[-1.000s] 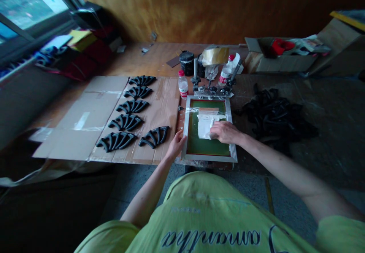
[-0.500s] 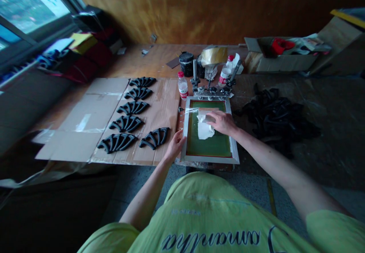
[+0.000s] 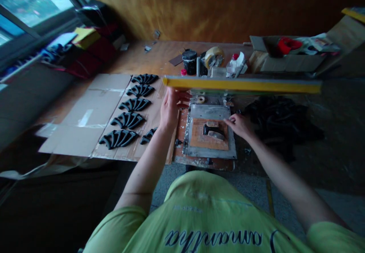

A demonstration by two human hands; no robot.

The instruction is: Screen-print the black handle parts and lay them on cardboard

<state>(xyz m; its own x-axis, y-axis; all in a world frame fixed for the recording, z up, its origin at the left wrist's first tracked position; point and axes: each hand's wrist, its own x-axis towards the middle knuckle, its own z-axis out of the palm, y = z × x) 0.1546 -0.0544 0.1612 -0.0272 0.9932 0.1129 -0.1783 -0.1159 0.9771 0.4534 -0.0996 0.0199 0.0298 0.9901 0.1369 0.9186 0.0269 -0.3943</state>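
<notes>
Over the metal plate on the desk, a long yellow bar across the view, with the left hand just below it, fingers raised and touching or nearly touching, grip impossible to tell. Beside the orange pad, the right hand, fingers curled and pinched, any hold unclear. On that pad, a black curved piece; more black pieces on cardboard.

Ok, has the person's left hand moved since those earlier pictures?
Yes. The left hand has moved forward, away from the person, now level with the middle black parts on the cardboard, not the nearest ones.
</notes>
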